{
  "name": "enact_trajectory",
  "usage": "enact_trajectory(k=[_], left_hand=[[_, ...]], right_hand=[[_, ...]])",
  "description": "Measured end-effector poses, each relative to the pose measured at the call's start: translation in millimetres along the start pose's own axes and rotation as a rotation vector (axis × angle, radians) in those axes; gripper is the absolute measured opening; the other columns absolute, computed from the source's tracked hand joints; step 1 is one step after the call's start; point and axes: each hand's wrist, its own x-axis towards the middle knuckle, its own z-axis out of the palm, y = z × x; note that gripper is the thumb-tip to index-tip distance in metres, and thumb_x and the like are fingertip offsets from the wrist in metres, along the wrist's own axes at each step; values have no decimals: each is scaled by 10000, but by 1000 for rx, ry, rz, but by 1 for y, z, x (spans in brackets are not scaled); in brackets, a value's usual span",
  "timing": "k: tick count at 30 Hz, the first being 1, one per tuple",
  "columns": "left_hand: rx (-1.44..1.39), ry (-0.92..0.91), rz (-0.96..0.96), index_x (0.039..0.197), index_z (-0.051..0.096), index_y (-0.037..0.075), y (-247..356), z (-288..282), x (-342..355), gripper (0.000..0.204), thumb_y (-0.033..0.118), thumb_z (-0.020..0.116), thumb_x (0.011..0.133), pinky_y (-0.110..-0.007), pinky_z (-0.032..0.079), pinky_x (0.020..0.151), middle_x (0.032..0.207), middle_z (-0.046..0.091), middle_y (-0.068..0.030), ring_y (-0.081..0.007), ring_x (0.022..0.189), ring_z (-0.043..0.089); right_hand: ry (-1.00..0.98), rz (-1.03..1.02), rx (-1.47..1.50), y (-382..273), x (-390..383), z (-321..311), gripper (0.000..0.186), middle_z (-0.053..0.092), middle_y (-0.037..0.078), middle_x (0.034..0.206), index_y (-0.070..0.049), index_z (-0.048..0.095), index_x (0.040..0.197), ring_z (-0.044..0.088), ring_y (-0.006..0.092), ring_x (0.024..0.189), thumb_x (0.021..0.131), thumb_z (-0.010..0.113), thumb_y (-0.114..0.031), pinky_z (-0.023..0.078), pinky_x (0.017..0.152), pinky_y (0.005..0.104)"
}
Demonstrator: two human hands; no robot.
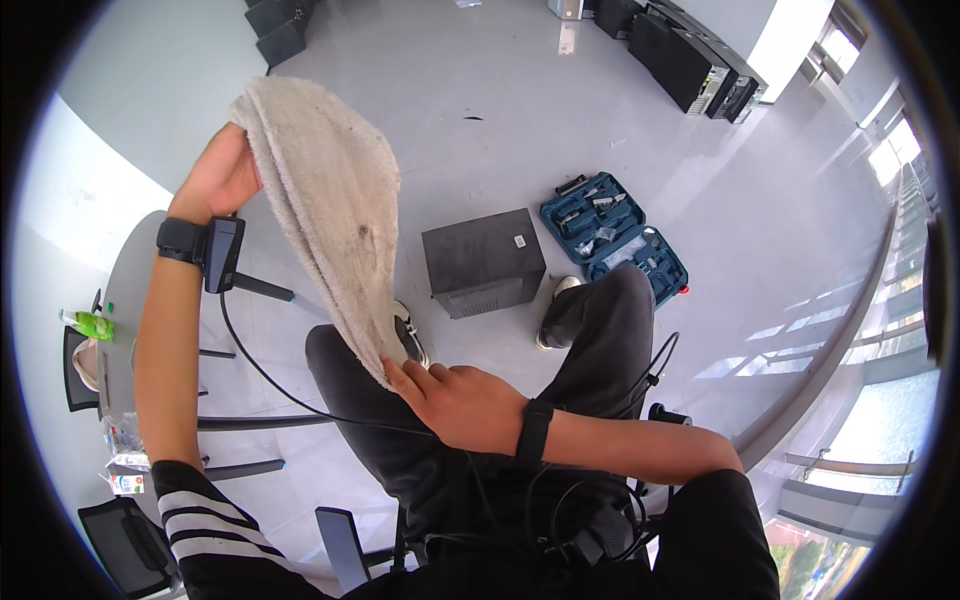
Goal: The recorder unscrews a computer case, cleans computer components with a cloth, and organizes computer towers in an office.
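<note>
A cream, fluffy cloth (335, 180) with a few dark stains is stretched between my two hands, folded over along its left edge. My left hand (222, 172) is raised and grips its upper left corner, the fingertips hidden behind the fabric. Lower down, above my lap, my right hand (462, 402) pinches the bottom end of the cloth between thumb and fingers. Beyond my knees a dark grey computer case (484, 262) lies on the floor, apart from both hands.
An opened blue tool case (606, 225) lies right of the computer case. Several black computer towers (690, 65) stand by the far wall. At left are a round table (128, 290) with a green bottle (88, 324) and a black chair (125, 545). A cable (262, 372) runs from my left wrist across my lap.
</note>
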Motion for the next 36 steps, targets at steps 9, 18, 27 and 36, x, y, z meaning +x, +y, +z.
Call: enact_trajectory(k=[9, 18, 27, 36], left_hand=[[-238, 124, 98, 1390, 434, -12, 15, 30, -1, 465, 306, 349, 1061, -368, 429, 1075, 1400, 498, -136, -239, 1251, 514], [125, -1, 387, 1338, 512, 52, 15, 25, 7, 415, 326, 432, 1037, -342, 429, 1041, 1320, 558, -64, -176, 1226, 518], [558, 304, 450, 1026, 660, 31, 28, 14, 9, 296, 300, 582, 932, -257, 428, 826, 950, 654, -22, -111, 903, 570], [407, 348, 316, 1082, 641, -8, 25, 12, -4, 397, 352, 594, 921, -286, 478, 841, 1019, 666, -77, -165, 945, 627]], right_hand=[[-50, 89, 296, 17, -12, -20, 553, 618, 173, 1049, 71, 407, 1349, 667, 291, 795, 855, 588, -98, 549, 611, 385], [-145, 528, 841, 76, -21, 0, 498, 639, 262, 1059, 40, 578, 1181, 649, 397, 913, 892, 628, -364, 507, 802, 433], [153, 648, 1897, 135, -36, -25, 515, 614, 127, 1263, 25, 555, 1302, 546, 242, 1177, 917, 578, -316, 363, 1050, 392], [145, 811, 2228, 161, -39, -14, 476, 581, 188, 1306, 48, 433, 1380, 599, 266, 1173, 994, 435, -231, 457, 1019, 388]])
